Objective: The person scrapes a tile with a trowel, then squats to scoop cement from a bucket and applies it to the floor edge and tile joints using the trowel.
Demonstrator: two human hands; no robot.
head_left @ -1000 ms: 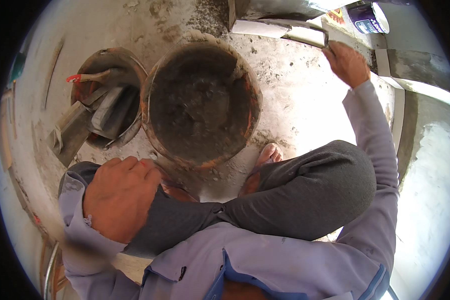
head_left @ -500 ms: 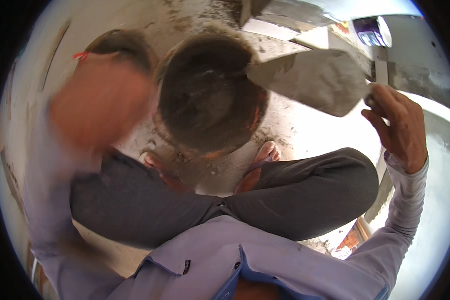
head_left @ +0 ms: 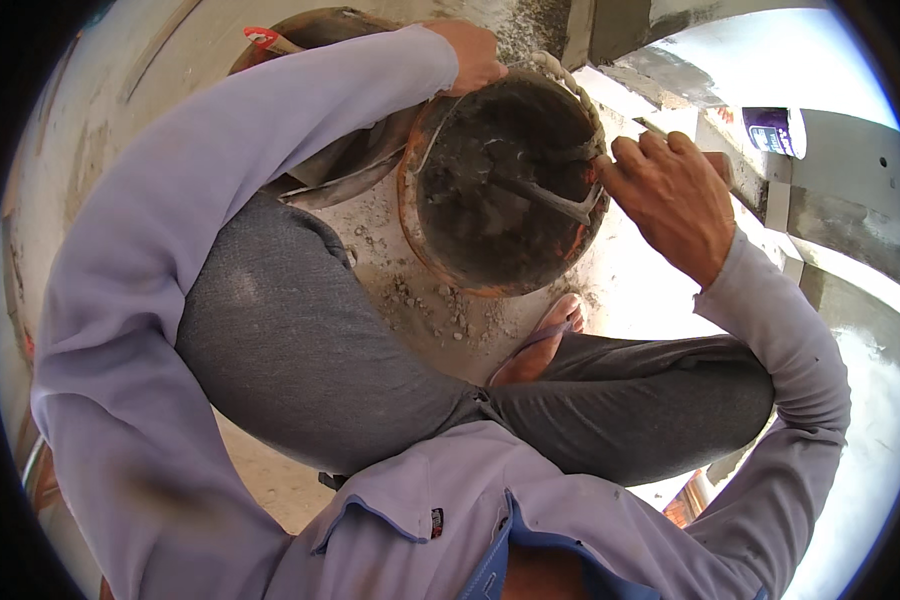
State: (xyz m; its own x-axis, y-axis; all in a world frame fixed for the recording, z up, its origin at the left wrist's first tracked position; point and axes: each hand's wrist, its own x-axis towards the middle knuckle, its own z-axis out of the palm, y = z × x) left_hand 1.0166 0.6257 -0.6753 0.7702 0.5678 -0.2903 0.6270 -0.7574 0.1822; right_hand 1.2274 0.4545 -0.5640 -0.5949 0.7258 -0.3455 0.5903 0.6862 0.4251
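Observation:
A round bucket with a dark, mortar-stained inside stands in front of me, leaning slightly toward me. Wet grey mortar lies in it. At its far left rim is my left hand, closed, its fingertips mostly hidden. A twisted rope handle runs along the far rim beside that hand. My right hand is closed at the right rim, around a trowel. The trowel's wooden handle end sticks out past the knuckles, and its metal part reaches into the bucket.
Left of the bucket, partly under my left arm, is another dark pan with a red-tipped object by it. A purple-and-white tub stands at the far right. Crumbs of mortar lie near my sandalled foot.
My left hand has swung from the left over to the bucket's far rim. The trowel has moved from above the right rim into the bucket. The bucket sits farther right in view.

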